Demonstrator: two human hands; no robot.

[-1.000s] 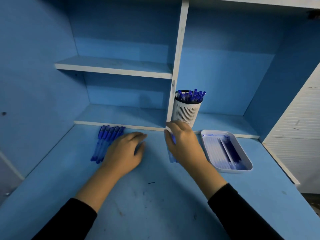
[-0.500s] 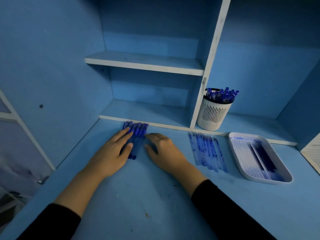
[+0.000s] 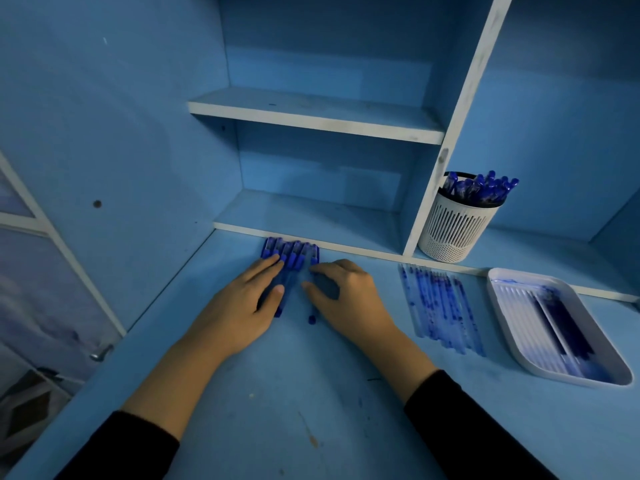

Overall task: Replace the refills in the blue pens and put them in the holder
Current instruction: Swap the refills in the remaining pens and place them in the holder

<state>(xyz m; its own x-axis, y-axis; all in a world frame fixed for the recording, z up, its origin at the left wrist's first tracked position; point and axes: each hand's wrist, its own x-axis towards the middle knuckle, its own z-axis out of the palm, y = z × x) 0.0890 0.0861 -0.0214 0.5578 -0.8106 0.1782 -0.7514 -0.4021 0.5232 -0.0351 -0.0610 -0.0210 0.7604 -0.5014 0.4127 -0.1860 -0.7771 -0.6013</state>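
Head view is looking down on a blue desk (image 3: 311,427) with blue shelving rising behind it. Toward the left, the left hand (image 3: 242,306) is lying flat on a row of blue pens (image 3: 291,252). Its fingers are straight and relaxed, pressing on the barrels without gripping any. The pens are lying side by side on the desk, their far ends just short of the white-edged ledge at the back.

Just right of them, the right hand (image 3: 346,296) is resting knuckles-up with its fingers curled. Its thumb and forefinger are closing around the rightmost pen (image 3: 311,318), which is sitting slightly apart from the row. The near tip of that pen is poking out below the thumb, and its middle is hidden under the hand. Black sleeves are covering both forearms.

Further right, well apart from the hands, a row of clear refills (image 3: 440,306) streaked with blue ink is lying flat on the desk. Behind them a white slotted holder (image 3: 453,230) is standing upright on the low shelf, beside the white divider (image 3: 464,98). It is packed with capped pens (image 3: 481,190).

At the far right a white tray (image 3: 519,355) is sitting on the desk, holding more refills, pale on its left side and dark blue on its right.
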